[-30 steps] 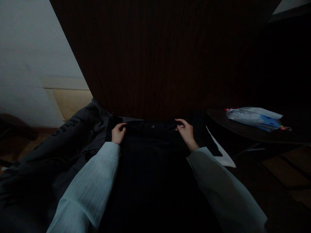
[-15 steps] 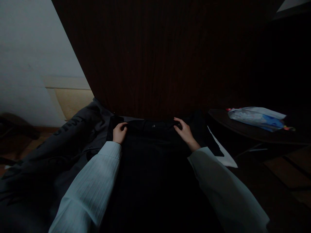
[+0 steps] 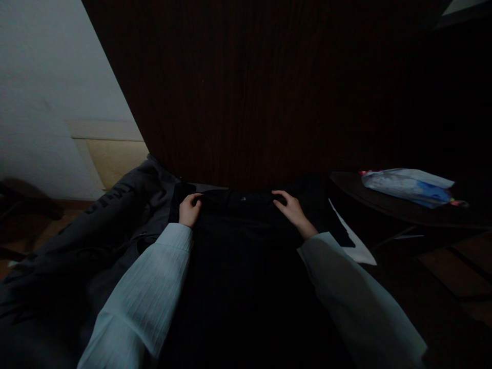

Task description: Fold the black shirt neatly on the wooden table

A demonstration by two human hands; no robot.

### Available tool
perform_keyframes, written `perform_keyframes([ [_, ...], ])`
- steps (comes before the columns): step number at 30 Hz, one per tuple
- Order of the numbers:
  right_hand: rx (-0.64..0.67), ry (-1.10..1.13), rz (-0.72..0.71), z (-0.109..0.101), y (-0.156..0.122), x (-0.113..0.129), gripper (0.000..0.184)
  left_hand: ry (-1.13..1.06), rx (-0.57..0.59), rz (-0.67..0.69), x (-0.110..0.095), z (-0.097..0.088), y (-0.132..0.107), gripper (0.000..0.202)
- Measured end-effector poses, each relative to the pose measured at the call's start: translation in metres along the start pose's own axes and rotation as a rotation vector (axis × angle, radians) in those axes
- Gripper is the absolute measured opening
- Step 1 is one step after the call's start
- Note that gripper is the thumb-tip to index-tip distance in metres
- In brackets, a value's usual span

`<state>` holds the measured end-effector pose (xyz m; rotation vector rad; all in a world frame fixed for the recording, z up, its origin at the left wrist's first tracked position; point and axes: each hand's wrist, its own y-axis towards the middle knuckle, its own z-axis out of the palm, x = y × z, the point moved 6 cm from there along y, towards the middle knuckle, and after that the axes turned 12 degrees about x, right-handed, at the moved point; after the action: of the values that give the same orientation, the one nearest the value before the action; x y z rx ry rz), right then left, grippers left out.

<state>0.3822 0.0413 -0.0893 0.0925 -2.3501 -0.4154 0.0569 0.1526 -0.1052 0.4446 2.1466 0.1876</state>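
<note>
A black garment [image 3: 238, 246] lies spread out in front of me, with a small pale label [image 3: 243, 199] at the middle of its far edge. My left hand [image 3: 189, 209] pinches that edge left of the label, thumb and fingers closed on the cloth. On the other side, my right hand [image 3: 289, 207] has its thumb and index finger curled around the same edge. The garment's lower part fades into deep shadow, so its exact kind is hard to make out.
A dark wooden panel [image 3: 238, 92] rises just beyond the garment. To the left lies a grey garment with dark lettering [image 3: 111, 200]. A white cloth or sheet [image 3: 359, 251] pokes out at the right. Farther right, a blue-and-white plastic packet [image 3: 407, 187] rests on a dark rounded shelf [image 3: 353, 197].
My right hand has shifted slightly left and its index finger sits lower along the edge. My left hand has barely moved.
</note>
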Motion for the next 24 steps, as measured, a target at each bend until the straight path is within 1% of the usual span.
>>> perform_keyframes([
  [12,0.01,0.056,0.041,0.003,0.002,-0.003,0.022,0.003,0.008,0.0,0.0,0.0,0.0,0.03],
  [15,0.015,0.088,0.055,0.003,0.002,-0.005,0.023,0.003,0.007,0.0,0.001,0.0,0.001,0.029],
  [17,0.03,0.143,0.065,0.005,0.002,-0.005,0.028,0.005,0.007,0.004,0.001,0.0,0.001,0.028],
  [19,0.088,0.213,0.064,0.011,0.002,0.001,0.036,0.009,0.007,0.007,0.001,0.0,0.001,0.028],
  [21,0.209,0.224,0.044,0.023,0.002,0.015,0.044,0.011,0.008,0.007,0.0,0.0,0.001,0.028],
  [24,0.459,0.057,-0.068,0.047,-0.005,0.052,0.047,0.009,0.007,0.003,-0.001,0.0,0.001,0.029],
])
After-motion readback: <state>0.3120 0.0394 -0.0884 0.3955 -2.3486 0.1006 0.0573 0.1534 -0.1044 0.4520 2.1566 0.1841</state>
